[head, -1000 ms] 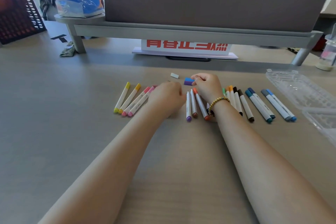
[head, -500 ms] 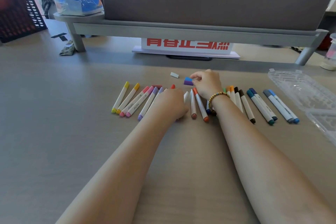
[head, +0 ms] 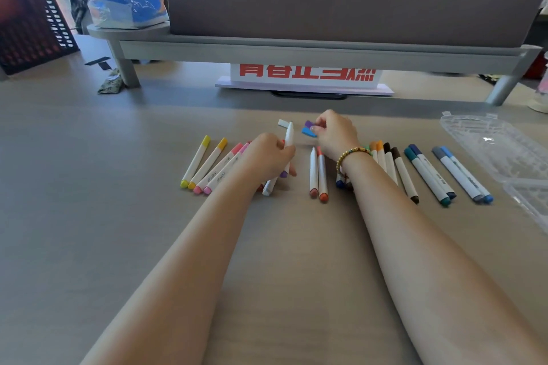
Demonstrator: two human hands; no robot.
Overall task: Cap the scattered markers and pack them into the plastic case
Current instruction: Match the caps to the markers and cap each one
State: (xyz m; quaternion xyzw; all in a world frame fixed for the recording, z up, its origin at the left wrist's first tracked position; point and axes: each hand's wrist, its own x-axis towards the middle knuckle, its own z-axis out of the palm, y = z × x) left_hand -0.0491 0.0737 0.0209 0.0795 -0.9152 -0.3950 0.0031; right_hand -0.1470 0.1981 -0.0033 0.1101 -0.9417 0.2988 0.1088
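Note:
Several white-bodied markers lie in a row across the desk. My left hand (head: 268, 158) grips an uncapped white marker with a purple end (head: 288, 142), its tip pointing away from me. My right hand (head: 336, 133) pinches a purple cap (head: 309, 124) just above a loose blue cap (head: 308, 132). A pale cap (head: 283, 123) lies beside the marker's tip. Two uncapped markers with brown and orange ends (head: 318, 172) lie between my hands. Yellow and pink capped markers (head: 207, 164) are at the left, dark and blue ones (head: 444, 175) at the right. The clear plastic case (head: 498, 145) lies open at the far right.
A grey monitor riser (head: 296, 49) spans the back of the desk, with a white sign with red characters (head: 305, 75) under it. A blue tissue pack (head: 127, 9) sits on its left end. A dark mesh basket (head: 29, 18) stands at the far left.
My left hand has picked the purple-ended marker off the desk and raised its tip. My right hand has lifted the purple cap off the blue cap.

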